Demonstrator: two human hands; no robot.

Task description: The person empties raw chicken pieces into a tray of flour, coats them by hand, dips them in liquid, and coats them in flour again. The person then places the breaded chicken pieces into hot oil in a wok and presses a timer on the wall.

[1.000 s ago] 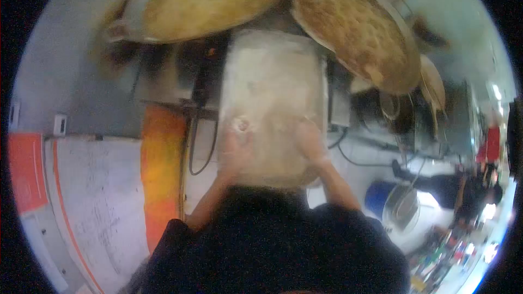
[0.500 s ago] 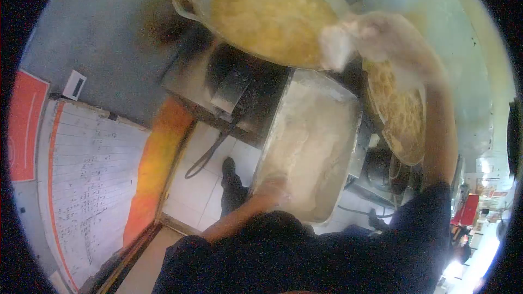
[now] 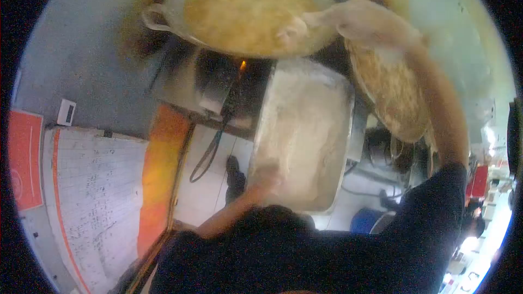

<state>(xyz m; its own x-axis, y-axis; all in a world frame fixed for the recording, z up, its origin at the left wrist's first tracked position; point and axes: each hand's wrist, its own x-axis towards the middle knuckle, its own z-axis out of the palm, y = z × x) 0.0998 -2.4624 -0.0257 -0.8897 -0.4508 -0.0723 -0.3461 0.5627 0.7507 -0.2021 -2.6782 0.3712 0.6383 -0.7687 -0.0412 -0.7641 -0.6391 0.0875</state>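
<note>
My right hand (image 3: 348,19) reaches out over the wok (image 3: 158,16) of bubbling yellow oil, its skin pale with what looks like flour. At its fingertips, low over the oil, is a whitish, floury-looking piece of food (image 3: 293,31), blurred by motion; the fingers seem closed on it. My left hand (image 3: 268,178) is at the lower left side of a metal tray (image 3: 348,136) that holds pale flour (image 3: 305,136). Motion smears its fingers, so I cannot see whether they grip anything.
A second pan (image 3: 389,95) with browned, frothy contents stands right of the tray, under my right forearm. A small flame (image 3: 243,65) burns below the wok. A hose (image 3: 210,155) hangs on the left, near a handwritten sheet (image 3: 98,185). A blue container (image 3: 368,220) is on the floor.
My right hand has moved left, bringing the whitish piece from the wok's right rim to over the oil. My left hand stays at the tray's lower left side. The view has shifted slightly.
</note>
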